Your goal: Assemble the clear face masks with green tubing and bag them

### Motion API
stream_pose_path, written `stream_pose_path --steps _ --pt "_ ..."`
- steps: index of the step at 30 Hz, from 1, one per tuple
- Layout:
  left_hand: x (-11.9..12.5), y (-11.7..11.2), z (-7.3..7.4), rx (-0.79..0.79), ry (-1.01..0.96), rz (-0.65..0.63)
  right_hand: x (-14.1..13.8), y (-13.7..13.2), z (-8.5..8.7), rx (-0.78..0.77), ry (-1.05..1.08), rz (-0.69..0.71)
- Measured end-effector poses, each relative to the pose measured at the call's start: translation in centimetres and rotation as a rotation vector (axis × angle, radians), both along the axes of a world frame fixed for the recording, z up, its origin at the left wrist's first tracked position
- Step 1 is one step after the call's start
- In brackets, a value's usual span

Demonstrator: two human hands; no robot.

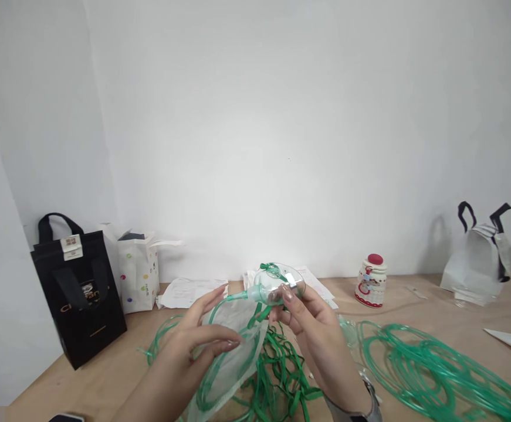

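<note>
fingers of the right hand [321,328] pinch the clear mask [277,283], held up mid-scene; the left hand [189,340], fingers spread wide, is near the green tube [237,296]. tube and mask appear already joined. what seems left loose: the strap heap [265,375], near, and coiled tubing [431,353], right. printed papers [191,291] lie far.

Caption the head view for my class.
Right hand holds a clear mask, left hand beside it, green tubing on the table.

Bare hands [319,327], glossy fingernails [287,289], bare left forearm [149,384], grey-and-dark wristwatch [373,404] around the right wrist [347,388]
</note>
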State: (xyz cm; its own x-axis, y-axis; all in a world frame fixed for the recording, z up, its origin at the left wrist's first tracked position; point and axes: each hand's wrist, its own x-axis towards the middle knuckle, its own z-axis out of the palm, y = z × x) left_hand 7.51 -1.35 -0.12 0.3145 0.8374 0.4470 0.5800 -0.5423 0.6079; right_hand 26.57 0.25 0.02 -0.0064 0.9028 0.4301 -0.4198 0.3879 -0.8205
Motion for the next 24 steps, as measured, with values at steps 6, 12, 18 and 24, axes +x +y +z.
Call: stream_pose_path --steps 6,12,18,24 --pt "-1.3 1.2 0.0 -0.023 -0.122 0.003 2.1 1.6 0.3 0.02 -0.23 -0.148" --pt "-1.7 1.6 -0.4 -0.109 -0.194 0.091 2.9 2.2 0.0 0.059 -0.324 -0.186" --pt "-1.6 1.5 -0.6 -0.2 -0.133 0.055 2.5 1.5 0.7 0.039 -0.307 -0.255" --pt "-0.9 1.2 -1.2 -0.253 -0.14 -0.004 2.0 0.4 1.2 0.075 -0.244 -0.335"
